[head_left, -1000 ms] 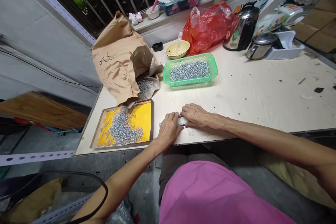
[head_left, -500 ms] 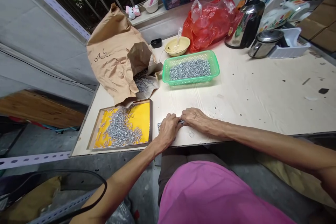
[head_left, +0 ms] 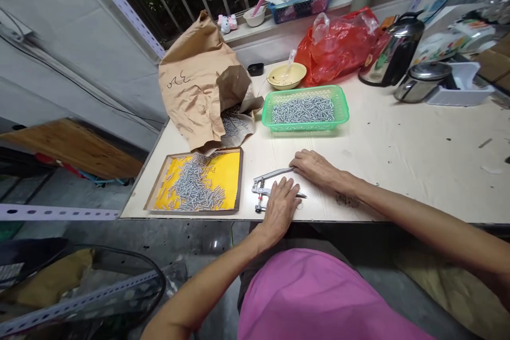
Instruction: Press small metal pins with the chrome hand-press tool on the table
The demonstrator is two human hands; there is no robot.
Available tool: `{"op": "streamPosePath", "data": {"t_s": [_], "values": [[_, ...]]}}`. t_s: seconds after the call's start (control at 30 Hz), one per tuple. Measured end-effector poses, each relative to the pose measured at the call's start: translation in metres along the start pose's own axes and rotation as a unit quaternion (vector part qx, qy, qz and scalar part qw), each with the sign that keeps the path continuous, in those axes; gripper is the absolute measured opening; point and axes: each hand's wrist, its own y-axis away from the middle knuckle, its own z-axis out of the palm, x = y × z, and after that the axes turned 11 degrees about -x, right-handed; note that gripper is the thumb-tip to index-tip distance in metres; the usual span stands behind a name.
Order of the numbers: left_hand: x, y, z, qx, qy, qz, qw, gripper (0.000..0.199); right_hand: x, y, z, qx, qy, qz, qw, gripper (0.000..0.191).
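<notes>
Evidently mid-adjustment: a worker's L hand [head_left: 282, 203], fingers slightly spread, rests over a sprung metal tool [head_left: 261, 190] lying on the table [head_left: 402, 170]. R hand [head_left: 314, 169], at 2 o'clock from it, has fingers bunched at the upper lever's [head_left: 274, 173] tip; pinch unclear. Tray w/ pins [head_left: 228, 175] sits at 9 o'clock, green basket [head_left: 305, 127] approx. 1. Next move prob. calls for firmer grip.

Left hand [head_left: 281, 204] palm down, fingers spread, lying well short of the green basket [head_left: 305, 127]; right hand [head_left: 315, 169] closer to that basket, fingers bent together; both forearms [head_left: 227, 272] bare, angled inward.
</notes>
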Motion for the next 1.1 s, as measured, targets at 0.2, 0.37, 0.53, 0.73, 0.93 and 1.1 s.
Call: {"op": "streamPosePath", "data": {"t_s": [0.2, 0.37, 0.53, 0.73, 0.93, 1.1], "values": [[0.005, -0.002, -0.003, 0.012, 0.041, 0.012, 0.999, 0.023, 0.003, -0.026, -0.015, 0.011, 0.052, 0.060, 0.997, 0.021], [0.001, -0.004, 0.003, -0.021, 0.064, 0.000, 0.998, 0.027, -0.053, -0.035, -0.021, -0.009, 0.055, -0.118, 0.991, 0.017], [0.000, 0.001, 0.017, -0.052, 0.090, -0.031, 0.994, 0.038, -0.095, -0.054, -0.005, -0.051, 0.107, -0.276, 0.954, 0.015], [-0.005, 0.006, 0.039, -0.068, 0.105, -0.032, 0.992, 0.041, -0.106, -0.076, 0.020, -0.036, 0.120, -0.350, 0.928, 0.014], [-0.007, 0.010, 0.010, -0.023, 0.077, 0.026, 0.996, 0.031, -0.103, -0.077, -0.017, 0.089, 0.028, -0.266, 0.960, 0.014], [-0.060, 0.042, -0.069, 0.120, -0.019, -0.171, 0.978, 0.019, -0.040, -0.060, -0.097, 0.283, 0.018, -0.105, 0.953, 0.013]]}}
